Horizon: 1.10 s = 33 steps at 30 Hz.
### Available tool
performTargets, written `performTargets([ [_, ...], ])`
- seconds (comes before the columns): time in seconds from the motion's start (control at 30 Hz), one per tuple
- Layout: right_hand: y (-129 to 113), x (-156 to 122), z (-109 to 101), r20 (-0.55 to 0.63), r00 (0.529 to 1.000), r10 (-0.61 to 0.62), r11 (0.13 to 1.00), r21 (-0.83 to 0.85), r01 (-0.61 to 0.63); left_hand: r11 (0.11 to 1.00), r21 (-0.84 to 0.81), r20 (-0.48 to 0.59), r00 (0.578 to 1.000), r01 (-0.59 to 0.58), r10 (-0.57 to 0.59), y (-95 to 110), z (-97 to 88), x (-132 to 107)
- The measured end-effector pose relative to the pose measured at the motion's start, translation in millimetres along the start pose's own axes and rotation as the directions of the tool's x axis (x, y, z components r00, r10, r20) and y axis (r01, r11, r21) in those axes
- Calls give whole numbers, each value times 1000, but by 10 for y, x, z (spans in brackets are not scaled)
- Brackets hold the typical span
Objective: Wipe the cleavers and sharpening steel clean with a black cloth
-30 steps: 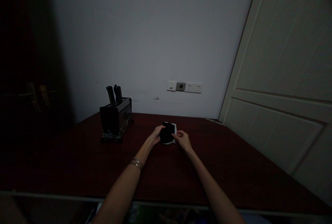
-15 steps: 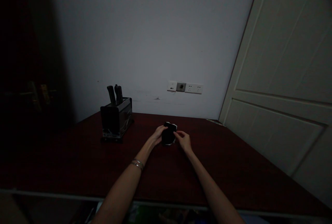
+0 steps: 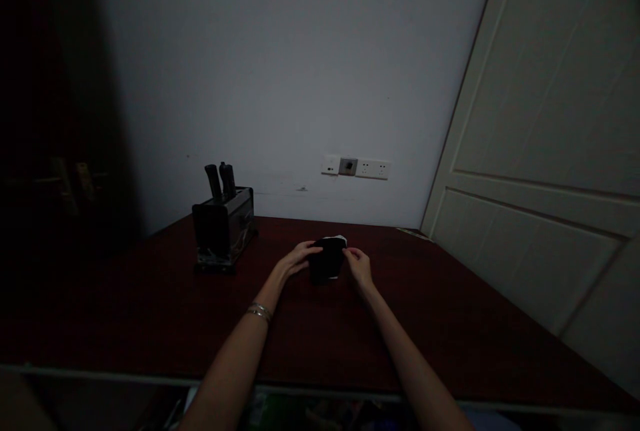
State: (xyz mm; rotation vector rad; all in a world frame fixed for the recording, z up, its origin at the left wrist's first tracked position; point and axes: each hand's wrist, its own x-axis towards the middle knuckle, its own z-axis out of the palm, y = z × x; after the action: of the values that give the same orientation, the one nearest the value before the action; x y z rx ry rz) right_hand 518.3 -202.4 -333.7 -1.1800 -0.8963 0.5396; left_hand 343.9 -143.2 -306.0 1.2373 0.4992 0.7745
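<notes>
A small black cloth-like piece (image 3: 327, 262) with a white edge showing at its top and bottom stands out against the dark red table (image 3: 320, 331). My left hand (image 3: 299, 258) grips its left side, with the fingers reaching over the upper left corner. At the upper right edge, my right hand (image 3: 358, 264) pinches it between thumb and fingers. What exactly the black piece is cannot be made out in this dim light.
Left of my hands stands a black and grey knife block (image 3: 223, 228) with several black handles sticking up. Behind the table, wall sockets (image 3: 355, 166) sit in the wall. A pale panelled door (image 3: 540, 218) rises on the right. Below the table's front edge lie dim items.
The black piece looks wider and more spread out now. My hands have moved slightly apart, the left one to the left and the right one to the right.
</notes>
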Motion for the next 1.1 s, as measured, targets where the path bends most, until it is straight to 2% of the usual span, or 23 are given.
performTargets([
  [0.13, -1, 36, -39, -31, 999, 20, 999, -29, -21, 980, 157, 75, 988, 125, -138, 53, -112, -64],
  [0.27, -22, 105, -120, 15, 999, 34, 996, -80, -32, 961, 229, 101, 978, 153, -180, 119, -132, -112],
  [0.33, -58, 157, -228, 63, 997, 46, 992, -120, -39, 961, 233, 98, 980, 148, -175, 157, -99, -125],
  [0.43, -158, 224, -516, 138, 988, 71, 977, -208, -42, 955, 256, 101, 978, 151, -182, 186, 14, -111],
  [0.53, -288, 237, -917, 165, 983, 86, 952, -306, -32, 934, 323, 134, 969, 154, -206, 138, 243, -52],
  [0.73, -420, 109, -1760, 133, 985, 106, 864, -502, -25, 823, 561, 232, 937, 90, -261, -189, 941, 134],
  [0.8, -405, 36, -2023, 140, 981, 132, 825, -565, -30, 757, 653, 279, 927, 9, -251, -322, 1166, 187],
  [0.93, -341, -155, -2484, 124, 974, 190, 786, -614, -75, 592, 760, 392, 916, -268, -89, -561, 1568, 236],
  [1.0, -304, -259, -2676, 98, 975, 198, 768, -634, -92, 548, 771, 409, 912, -323, -38, -654, 1743, 228],
  [1.1, -255, -393, -2899, 87, 980, 180, 728, -681, -73, 507, 780, 450, 892, -368, -44, -744, 1969, 175],
])
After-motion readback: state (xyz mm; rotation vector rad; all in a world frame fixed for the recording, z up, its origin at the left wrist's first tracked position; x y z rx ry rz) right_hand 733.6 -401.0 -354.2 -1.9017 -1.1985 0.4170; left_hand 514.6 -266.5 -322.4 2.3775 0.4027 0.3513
